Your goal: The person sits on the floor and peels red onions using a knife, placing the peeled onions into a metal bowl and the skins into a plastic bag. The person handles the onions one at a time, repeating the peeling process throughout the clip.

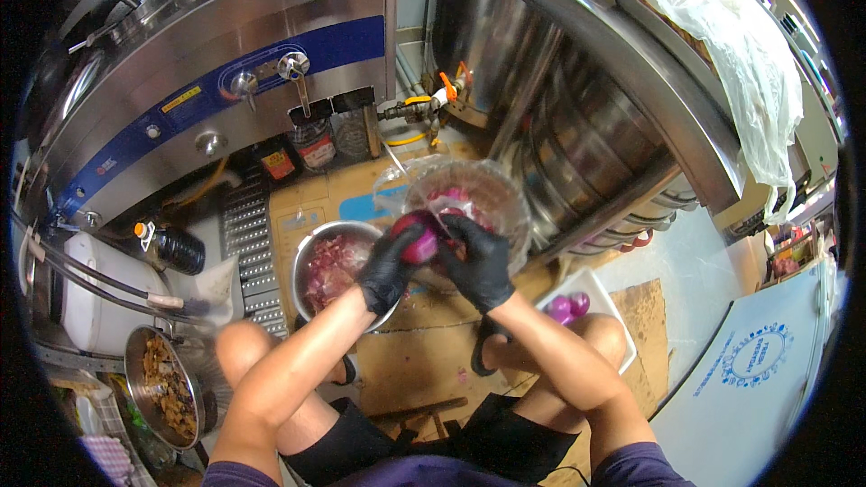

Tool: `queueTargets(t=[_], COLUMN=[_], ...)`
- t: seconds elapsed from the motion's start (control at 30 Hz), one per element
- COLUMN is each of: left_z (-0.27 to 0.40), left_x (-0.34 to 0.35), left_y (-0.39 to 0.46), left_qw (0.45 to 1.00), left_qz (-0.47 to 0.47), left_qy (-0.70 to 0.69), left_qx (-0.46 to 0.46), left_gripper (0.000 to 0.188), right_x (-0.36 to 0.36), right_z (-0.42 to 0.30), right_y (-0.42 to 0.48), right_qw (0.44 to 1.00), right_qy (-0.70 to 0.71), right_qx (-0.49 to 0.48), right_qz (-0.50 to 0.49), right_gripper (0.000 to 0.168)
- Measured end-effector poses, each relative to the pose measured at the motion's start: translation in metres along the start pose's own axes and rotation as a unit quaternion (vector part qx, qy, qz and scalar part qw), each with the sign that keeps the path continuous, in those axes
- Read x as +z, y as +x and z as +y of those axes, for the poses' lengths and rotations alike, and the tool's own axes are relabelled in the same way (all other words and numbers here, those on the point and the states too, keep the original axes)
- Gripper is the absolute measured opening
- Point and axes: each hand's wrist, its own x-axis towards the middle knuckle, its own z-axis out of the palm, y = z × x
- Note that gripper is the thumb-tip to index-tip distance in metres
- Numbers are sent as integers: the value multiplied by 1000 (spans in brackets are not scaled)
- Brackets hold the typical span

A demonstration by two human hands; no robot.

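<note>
In my left hand, in a black glove, is a purple-red onion. My right hand, gloved alike, is curled close against the onion's right side; blur hides whether it grips anything. Behind my hands stands a round container lined with clear plastic, with more red onions inside. To the left, a steel bowl contains reddish onion skins. Peeled, glossy purple onions lie in a white tray by my right knee, which partly covers it.
Flattened cardboard covers the floor beside a metal drain grate. Ahead are a steel stove front and a valve with orange handles. A pan of brown food sits at left, a pale blue-white box at right.
</note>
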Motion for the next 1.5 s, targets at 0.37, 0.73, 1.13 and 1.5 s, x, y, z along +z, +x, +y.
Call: queueTargets(t=[0.37,0.73,1.13,1.5], left_z=[-11,7,6,-15], left_x=[-2,-16,-3,-24], left_y=[2,7,4,23], left_qw=[989,999,970,884], left_qz=[22,9,16,46], left_qy=[135,34,227,423], left_qx=[63,8,89,193], left_gripper=[33,64,54,70], right_x=[7,-18,-5,4], right_z=[28,32,25,21], right_y=[12,29,15,9], right_qw=[995,972,978,992], right_qy=[-7,12,121,-5], right_qx=[89,235,157,122], right_qz=[49,21,-66,6], right_gripper=[34,25,39,35])
